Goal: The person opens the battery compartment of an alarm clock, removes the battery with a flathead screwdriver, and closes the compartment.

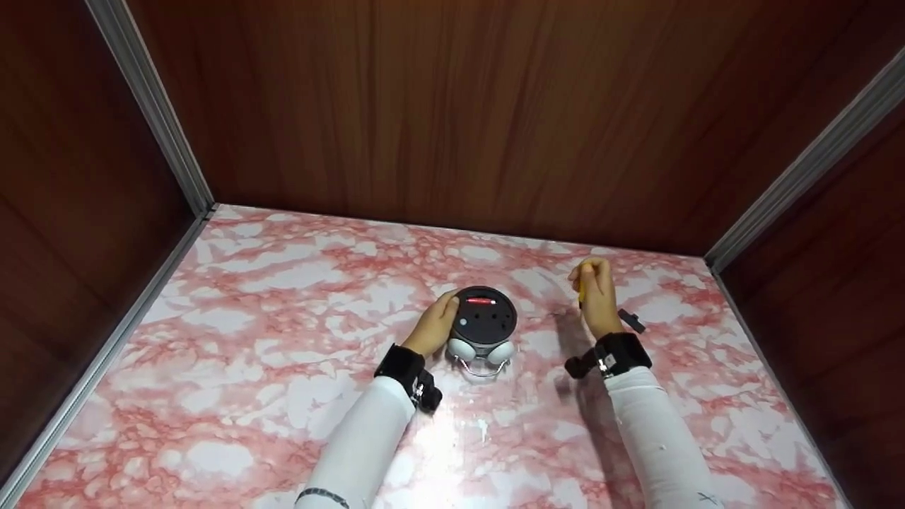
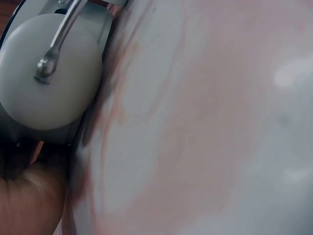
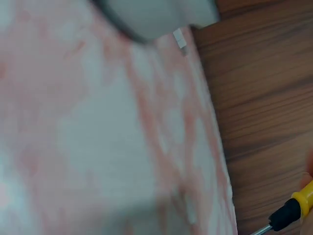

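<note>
2 hands in view, both busy. L hand (image 1: 433, 326) is gripping the left side of a twin-bell alarm clock (image 1: 484, 325), thumb up by the rim. Clock's on the marbled table (image 1: 283, 396), dark back facing up, w/ a red battery (image 1: 481, 301) in its slot & the white bells (image 1: 501, 353) on the near side. R hand (image 1: 598, 297) is right of the clock, well apart from it, fingers closed round a yellow-handled screwdriver (image 3: 288, 212). Small dark piece (image 1: 631, 321) lies a bit further right of the clock, can't tell what it is tbh.
</note>
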The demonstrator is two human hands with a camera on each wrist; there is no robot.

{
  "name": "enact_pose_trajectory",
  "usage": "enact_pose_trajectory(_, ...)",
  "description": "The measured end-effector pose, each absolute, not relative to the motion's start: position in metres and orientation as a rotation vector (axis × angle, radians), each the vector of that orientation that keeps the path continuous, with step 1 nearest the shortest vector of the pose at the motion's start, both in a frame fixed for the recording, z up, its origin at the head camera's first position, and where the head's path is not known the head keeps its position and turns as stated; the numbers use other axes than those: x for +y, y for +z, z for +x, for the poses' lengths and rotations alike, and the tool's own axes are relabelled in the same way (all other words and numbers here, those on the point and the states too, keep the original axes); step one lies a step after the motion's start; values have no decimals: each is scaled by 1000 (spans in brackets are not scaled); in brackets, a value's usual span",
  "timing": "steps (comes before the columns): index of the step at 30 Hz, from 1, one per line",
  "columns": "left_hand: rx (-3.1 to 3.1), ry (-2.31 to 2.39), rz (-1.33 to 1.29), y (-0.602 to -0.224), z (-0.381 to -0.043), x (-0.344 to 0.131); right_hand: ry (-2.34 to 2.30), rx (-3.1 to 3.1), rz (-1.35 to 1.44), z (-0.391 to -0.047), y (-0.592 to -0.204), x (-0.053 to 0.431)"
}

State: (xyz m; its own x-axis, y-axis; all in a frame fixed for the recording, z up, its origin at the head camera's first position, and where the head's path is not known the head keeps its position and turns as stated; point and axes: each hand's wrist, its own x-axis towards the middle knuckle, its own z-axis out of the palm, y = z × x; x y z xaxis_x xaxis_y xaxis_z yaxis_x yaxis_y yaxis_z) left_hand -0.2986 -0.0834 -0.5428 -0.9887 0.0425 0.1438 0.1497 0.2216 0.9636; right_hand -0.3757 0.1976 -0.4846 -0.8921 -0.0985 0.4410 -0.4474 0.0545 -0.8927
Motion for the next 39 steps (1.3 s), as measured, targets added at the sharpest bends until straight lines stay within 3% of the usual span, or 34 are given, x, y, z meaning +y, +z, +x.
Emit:
enact_pose_trajectory(10,-2400,-1944,-149,-542,-298,-82,2501,-1631,373,-376,-479,187)
enact_pose_trajectory(15,-2407,-1903,-176,-543,-298,-84,2626,-1563,400,-375,-477,182)
enact_pose_trajectory(26,-2405,-1888,-196,-544,-298,-86,2828,-1098,118,-372,-466,164)
enact_pose_trajectory(39,-2369,-1934,-196,-544,-299,-85,2808,-1067,327,-364,-464,137)
